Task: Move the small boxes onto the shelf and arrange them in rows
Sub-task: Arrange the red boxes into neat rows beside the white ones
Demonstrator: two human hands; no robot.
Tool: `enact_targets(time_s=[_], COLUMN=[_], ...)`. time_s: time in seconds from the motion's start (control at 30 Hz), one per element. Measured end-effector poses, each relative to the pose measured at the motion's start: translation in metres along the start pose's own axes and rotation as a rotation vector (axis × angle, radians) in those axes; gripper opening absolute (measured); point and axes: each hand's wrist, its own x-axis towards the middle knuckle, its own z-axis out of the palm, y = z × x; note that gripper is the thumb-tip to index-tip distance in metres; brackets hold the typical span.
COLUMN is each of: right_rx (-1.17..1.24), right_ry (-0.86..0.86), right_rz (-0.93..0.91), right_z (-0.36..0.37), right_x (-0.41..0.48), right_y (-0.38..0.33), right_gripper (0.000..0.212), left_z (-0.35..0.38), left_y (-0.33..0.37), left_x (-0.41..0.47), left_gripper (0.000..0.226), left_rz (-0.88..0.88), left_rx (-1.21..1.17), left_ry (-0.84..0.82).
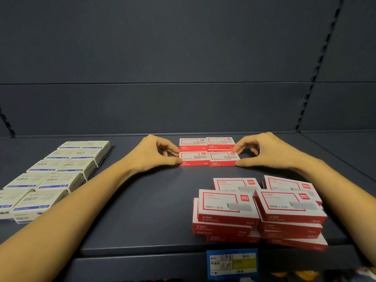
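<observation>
Several small red-and-white boxes lie flat near the back of the dark shelf (142,210), two rows of two. My left hand (151,154) pinches the left end of the front-left box (194,158) between thumb and fingers. My right hand (264,152) pinches the right end of the front-right box (222,158) the same way. Behind them sit the two back boxes (206,143), side by side against each other. A loose pile of more red boxes (258,210) is stacked at the shelf's front right, below my right forearm.
Cream boxes with blue stripes (57,174) lie in two long rows along the shelf's left side. A blue price tag (232,263) hangs on the shelf's front edge. The grey back wall (183,58) rises behind, and bare shelf lies between my forearms.
</observation>
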Motion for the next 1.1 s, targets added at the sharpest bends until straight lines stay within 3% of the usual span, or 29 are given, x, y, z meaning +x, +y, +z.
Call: enact_targets(time_s=[0.43,0.63,0.77,0.83,0.93,1.1], right_rx=[0.031,0.072,0.076,0.061,0.046,-0.055], right_ry=[0.048,0.105,0.072,0.053,0.021,-0.032], right_rz=[0.018,0.014,-0.031,-0.057,-0.115,-0.173], right_z=[0.004,-0.014,-0.037,-0.048,-0.056,-0.059], right_x=[-0.007,-0.023,-0.051,-0.069,-0.095,-0.121], right_y=[-0.003,-0.014,-0.030,-0.035,-0.041,-0.045], right_gripper=[0.020,0.015,0.019,0.032,0.033,0.046], left_z=[0.002,0.000,0.000,0.004,0.010,0.012], left_y=[0.003,0.028,0.062,0.072,0.081,0.084], left_x=[-0.006,-0.022,-0.052,-0.068,-0.083,-0.092], left_gripper=[0.016,0.017,0.022,0.024,0.033,0.038], left_rz=[0.006,0.064,0.183,0.221,0.245,0.244], left_rx=[0.023,0.069,-0.079,-0.075,-0.020,0.002], left_ry=[-0.006,0.150,0.019,-0.067,-0.160,-0.218])
